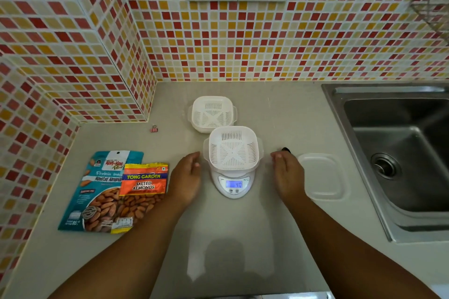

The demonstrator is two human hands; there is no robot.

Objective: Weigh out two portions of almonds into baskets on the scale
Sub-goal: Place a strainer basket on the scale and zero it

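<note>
**Empty basket on the scale, hands standing off**

The white slotted basket sits squarely on the scale, empty, and the lit display shows a reading, likely the basket's own weight, so zeroing looks like the next call. Left hand and right hand flank it, fingers relaxed, gripping nothing, touching nothing. A second basket waits just behind, also empty. Not one almond out yet: the blue almond pouch and the orange salted almonds packet lie flat at the left, within easy reach. A clear lid rests to the right.
</note>
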